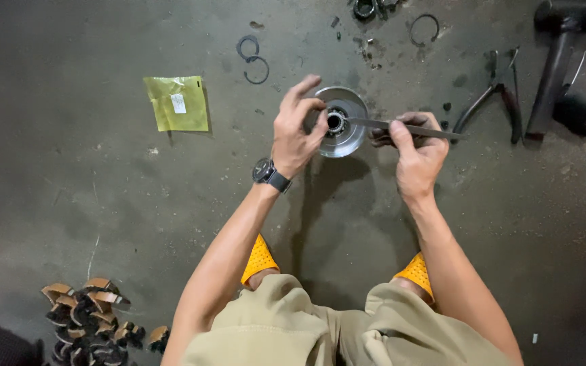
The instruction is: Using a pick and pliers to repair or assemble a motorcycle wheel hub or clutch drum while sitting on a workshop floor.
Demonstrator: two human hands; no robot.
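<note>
Pulley [347,139] gripped by left hand [296,132]; right hand [412,146] pinches pliers [401,127]; spare pliers [493,102] nearby.

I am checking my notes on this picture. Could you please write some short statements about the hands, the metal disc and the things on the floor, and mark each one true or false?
1. The left hand touches the round metal disc. True.
2. The right hand is empty. False: it holds a thin metal tool whose tip reaches the disc's centre.
3. A yellow-green packet lies on the floor to the left of the disc. True.
4. The pliers are in the left hand. False: they lie on the floor, right of the hands.
5. A wristwatch is on the left wrist. True.
</note>
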